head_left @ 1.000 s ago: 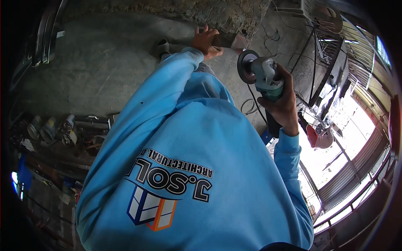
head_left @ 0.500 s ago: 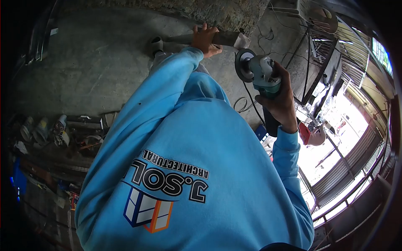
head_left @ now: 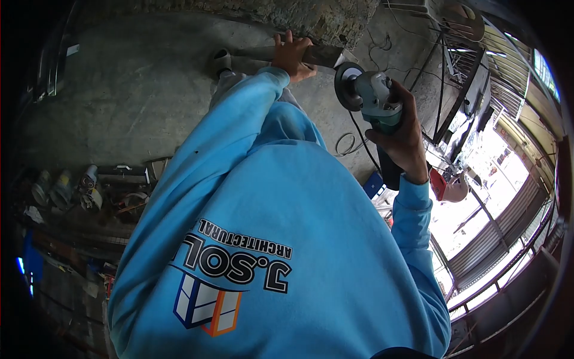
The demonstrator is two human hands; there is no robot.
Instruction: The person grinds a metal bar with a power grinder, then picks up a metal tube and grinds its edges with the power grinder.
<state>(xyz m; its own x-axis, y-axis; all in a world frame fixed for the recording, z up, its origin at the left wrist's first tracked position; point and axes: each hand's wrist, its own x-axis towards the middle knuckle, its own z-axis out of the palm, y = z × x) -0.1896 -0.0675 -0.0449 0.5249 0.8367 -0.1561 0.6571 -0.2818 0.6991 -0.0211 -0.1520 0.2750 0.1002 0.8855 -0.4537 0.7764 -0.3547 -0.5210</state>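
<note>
My left hand lies over a grey metal bar, fingers bent around it close to its right end. In my right hand is a green and grey angle grinder, its body gripped from the right side. The grinder's round disc faces left, with its upper edge right at the end of the bar. My palm hides part of the grinder's handle.
Above the bar stands a rough, crusted work surface. Cables curl on the concrete floor. Several tools lie at the left. A person in a red cap is behind my right arm, near metal frames.
The grinder has tilted a little and its disc has moved slightly up, closer to the bar's end. My left hand stays on the bar.
</note>
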